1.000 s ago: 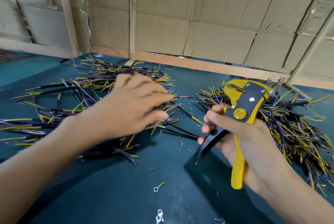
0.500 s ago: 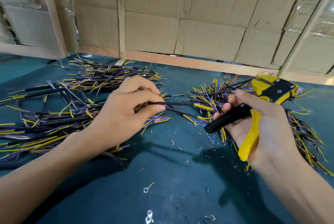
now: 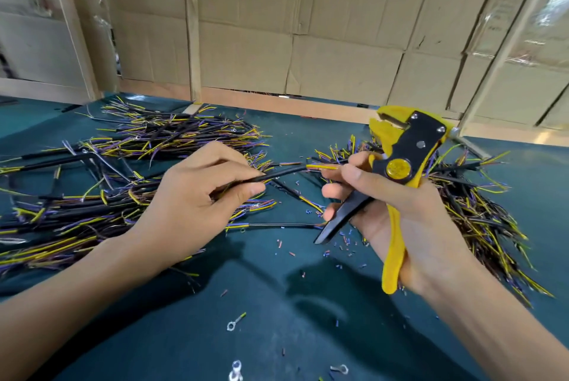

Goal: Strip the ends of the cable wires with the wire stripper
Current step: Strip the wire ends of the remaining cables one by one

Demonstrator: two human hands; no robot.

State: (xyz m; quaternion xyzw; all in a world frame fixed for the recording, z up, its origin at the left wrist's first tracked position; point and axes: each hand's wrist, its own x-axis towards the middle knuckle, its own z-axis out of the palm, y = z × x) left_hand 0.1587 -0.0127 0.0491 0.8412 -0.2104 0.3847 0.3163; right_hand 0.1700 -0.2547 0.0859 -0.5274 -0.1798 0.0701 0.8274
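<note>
place: small wiring workshop
evidence: cable piles [image 3: 92,196] on green bench [image 3: 184,334], insulation scraps [image 3: 345,242], cardboard walls [image 3: 338,42]

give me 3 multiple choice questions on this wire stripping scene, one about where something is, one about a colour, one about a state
1. Where does the wire stripper sit?
A. in the right hand
B. flat on the table
C. in the left hand

2. What colour are the stripper's handles?
A. both red
B. one yellow, one black
C. both blue

3. What is the left hand doing?
A. resting flat on the table
B. pinching a black cable
C. holding a ring terminal

Answers:
1 A, the right hand's fingers wrap its handles.
2 B, a yellow handle lies along the palm and a black one juts out below the fingers.
3 B, thumb and fingers close on the cable, whose coloured wires point toward the stripper.
</note>
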